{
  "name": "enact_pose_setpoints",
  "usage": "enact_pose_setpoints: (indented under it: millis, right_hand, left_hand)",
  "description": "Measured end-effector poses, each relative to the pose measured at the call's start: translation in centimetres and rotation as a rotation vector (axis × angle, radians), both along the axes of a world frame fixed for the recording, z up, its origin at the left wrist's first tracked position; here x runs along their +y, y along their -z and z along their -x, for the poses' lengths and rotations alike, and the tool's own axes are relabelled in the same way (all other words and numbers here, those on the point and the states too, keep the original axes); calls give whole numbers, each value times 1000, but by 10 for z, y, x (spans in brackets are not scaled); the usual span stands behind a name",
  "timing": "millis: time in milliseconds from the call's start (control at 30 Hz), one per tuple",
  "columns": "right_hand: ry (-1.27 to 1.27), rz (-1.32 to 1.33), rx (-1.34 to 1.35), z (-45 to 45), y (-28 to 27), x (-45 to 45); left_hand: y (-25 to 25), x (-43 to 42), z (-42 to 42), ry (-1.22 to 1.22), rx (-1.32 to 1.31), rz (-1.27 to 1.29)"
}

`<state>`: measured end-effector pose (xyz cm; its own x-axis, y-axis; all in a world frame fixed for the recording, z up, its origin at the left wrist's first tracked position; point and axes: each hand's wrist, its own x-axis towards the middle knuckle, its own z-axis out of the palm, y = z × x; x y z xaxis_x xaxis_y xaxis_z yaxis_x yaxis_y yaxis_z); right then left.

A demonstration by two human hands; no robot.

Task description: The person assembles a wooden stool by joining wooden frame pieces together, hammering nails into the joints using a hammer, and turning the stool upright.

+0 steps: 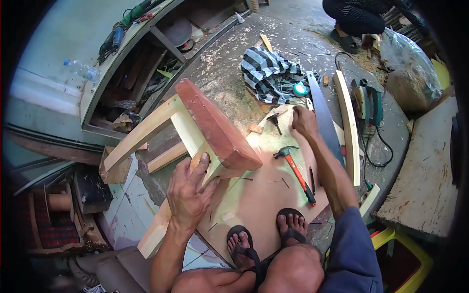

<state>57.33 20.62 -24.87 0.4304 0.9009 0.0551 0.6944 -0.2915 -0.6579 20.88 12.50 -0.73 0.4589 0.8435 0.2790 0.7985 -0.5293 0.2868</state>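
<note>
The stool (217, 124), tipped over at the left, looks mostly joined, though loose nails (285, 183) suggest fastening remains; the left hand (190, 194) grasps it with its fingers, while whether the right hand's (305, 122) curled fingers hold anything cannot be told

At the far edge of the board (264, 205), the right hand (305, 122) hides its own fingertips, so whether they hold anything cannot be told. The saw (320, 105) runs behind the right forearm (334, 173), its near end out of sight. The left hand (190, 198) covers part of a pale leg of the red-topped wooden frame (217, 124); some of its fingertips are hidden. What lies under the checked cloth (268, 73) is mostly concealed. Beyond the floor's far right corner, another person (349, 17) is cut off above. The bottle's (80, 70) label is too small to read.
</note>
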Motion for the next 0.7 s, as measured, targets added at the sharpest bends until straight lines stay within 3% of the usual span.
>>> enact_pose_setpoints:
  millis: [200, 567, 700]
  right_hand:
    - [5, 49, -241, -20, 34, 46]
    - [18, 57, -218, -13, 10, 115]
    - [-8, 12, -427, -9, 49, 130]
  left_hand:
    - [0, 0, 0, -4, -8, -16]
    - [-5, 2, -4, -6, 12, -8]
    - [-4, 1, -4, -20, 15, -2]
